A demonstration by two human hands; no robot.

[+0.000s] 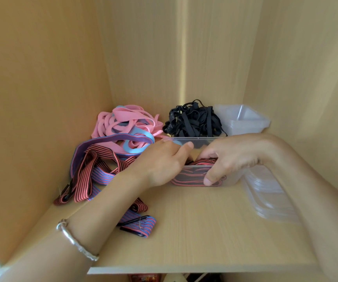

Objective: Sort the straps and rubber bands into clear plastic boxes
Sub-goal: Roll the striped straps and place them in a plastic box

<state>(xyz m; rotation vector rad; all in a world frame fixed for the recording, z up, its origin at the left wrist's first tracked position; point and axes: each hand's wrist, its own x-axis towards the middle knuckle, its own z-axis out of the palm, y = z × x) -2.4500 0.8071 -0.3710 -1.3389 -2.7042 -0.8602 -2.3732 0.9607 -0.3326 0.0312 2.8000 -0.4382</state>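
A clear plastic box (232, 180) stands mid-shelf with red-and-blue striped straps (192, 176) folded inside. My right hand (233, 157) grips its front wall, thumb outside and fingers curled over the rim. My left hand (162, 161) reaches into the box from the left, its fingertips hidden among the straps. More striped straps (95, 169) lie loose at the left, and one folded striped strap (139, 222) lies near the front. Behind is a second clear box (194, 138) heaped with black rubber bands (192, 119). Pink and blue bands (123, 123) are piled at the back left.
Empty clear boxes (245, 119) are stacked at the back right corner. A stack of clear lids (270, 198) lies on the right of the wooden shelf (204, 231). Cabinet walls close in on the left, back and right.
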